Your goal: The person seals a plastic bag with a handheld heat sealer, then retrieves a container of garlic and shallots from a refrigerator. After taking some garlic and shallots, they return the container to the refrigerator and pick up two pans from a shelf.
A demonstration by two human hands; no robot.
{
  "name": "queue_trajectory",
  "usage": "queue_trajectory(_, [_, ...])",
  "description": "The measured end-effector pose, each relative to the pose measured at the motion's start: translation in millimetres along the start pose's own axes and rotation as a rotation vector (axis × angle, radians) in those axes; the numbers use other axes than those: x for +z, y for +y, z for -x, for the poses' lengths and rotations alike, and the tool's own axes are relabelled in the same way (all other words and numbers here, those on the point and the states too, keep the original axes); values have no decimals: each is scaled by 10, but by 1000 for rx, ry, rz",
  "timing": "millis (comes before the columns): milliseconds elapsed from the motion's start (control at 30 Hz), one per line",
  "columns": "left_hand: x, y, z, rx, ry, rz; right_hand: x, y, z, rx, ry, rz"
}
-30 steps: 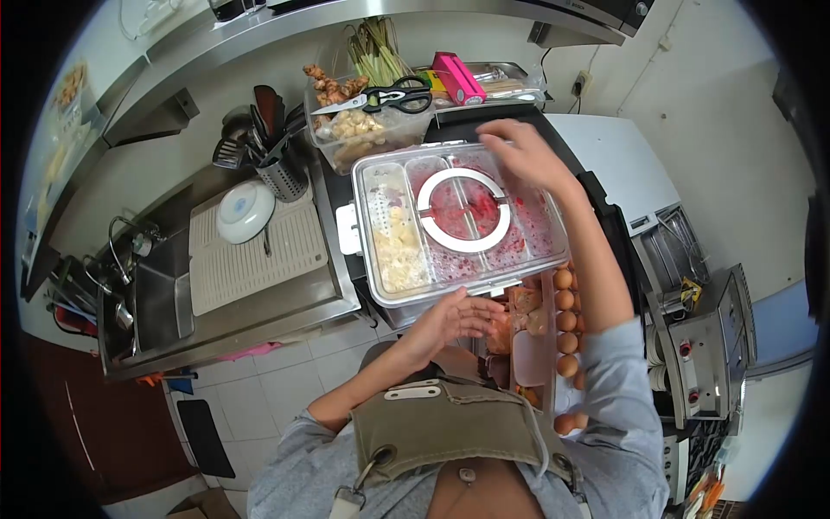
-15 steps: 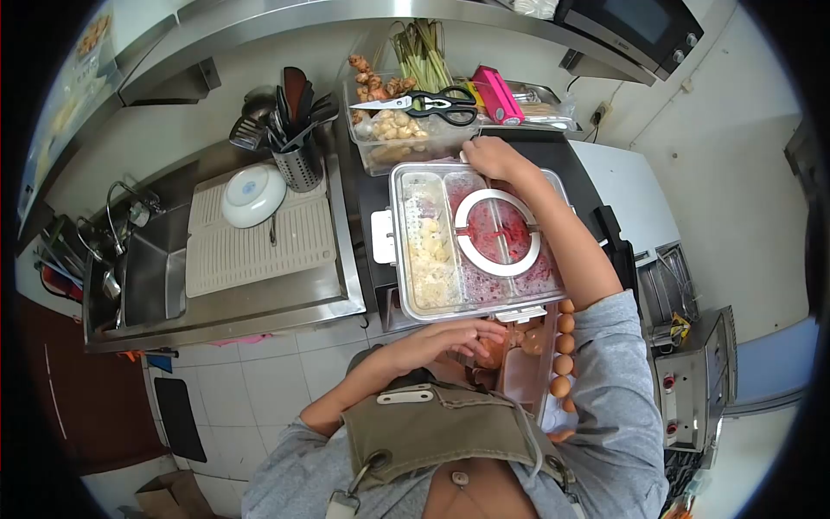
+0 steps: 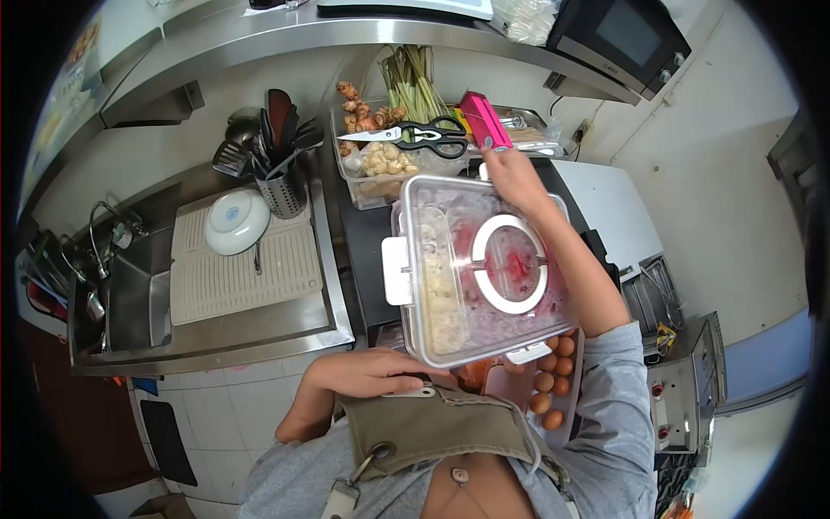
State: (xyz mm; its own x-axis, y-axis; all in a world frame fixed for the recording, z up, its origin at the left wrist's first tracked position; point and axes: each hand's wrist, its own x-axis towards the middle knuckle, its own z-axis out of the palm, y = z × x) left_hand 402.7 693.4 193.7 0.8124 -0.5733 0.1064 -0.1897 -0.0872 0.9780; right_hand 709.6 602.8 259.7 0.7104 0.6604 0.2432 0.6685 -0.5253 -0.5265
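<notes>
A clear plastic lid (image 3: 450,339) with a white ring handle and white side latches sits askew over a divided container of food. Through it, blurred pale pieces show on the left and red, icy-looking contents on the right. My right hand (image 3: 514,180) grips the lid's far edge beside a latch. Its near left corner looks raised above the container. My left hand (image 3: 372,374) is open, fingers stretched, just in front of that corner by the open drawer; its fingertips are partly hidden under the lid. Brown eggs (image 3: 545,382) lie in the drawer beneath.
Behind the container stand a tub of ginger and garlic (image 3: 380,186), scissors (image 3: 411,134) and a pink box (image 3: 486,121). Left are a sink (image 3: 138,294), a drying mat (image 3: 251,290) with an upturned bowl (image 3: 237,222), and a utensil holder (image 3: 282,195). A shelf (image 3: 346,33) crosses above.
The lid has risen toward me and tilted with my right hand on its far edge. My left hand has moved left and lower. More eggs show in the drawer.
</notes>
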Motion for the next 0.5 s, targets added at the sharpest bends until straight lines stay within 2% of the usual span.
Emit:
queue_trajectory(67, [-102, 71, 4, -37, -70, -47, -28, 69, -102, 69, -19, -120])
queue_trajectory(100, [-84, -27, 28, 13, 18, -128, -81, 95, -122, 86, -27, -146])
queue_trajectory(133, [-131, -53, 56, 13, 26, -115, -153, 81, -135, 102, -37, -171])
queue_trajectory(200, [-294, -74, 96, -90, 19, -83, -192, 89, -151, -17, 50, -299])
queue_trajectory(267, [-475, 36, 100, -9, 262, -114, -225, 54, -167, 36, 31, -359])
queue_trajectory(333, [-688, 181, 3, -52, 504, -292, -244, 232, -270, 43, 4, -396])
queue_trajectory(367, [-791, 171, -93, -22, 631, -518, -275, 226, -273, 181, -34, -402])
queue_trajectory(400, [-874, 165, -205, 7, 752, -746, -280, 191, -251, 188, -40, -401])
queue_trajectory(467, [-996, 165, -444, 22, 778, -819, -308, 75, -202, 193, 18, -449])
queue_trajectory(500, [-1040, 113, -539, -9, 688, -1004, -333, -14, -168, 226, 35, -473])
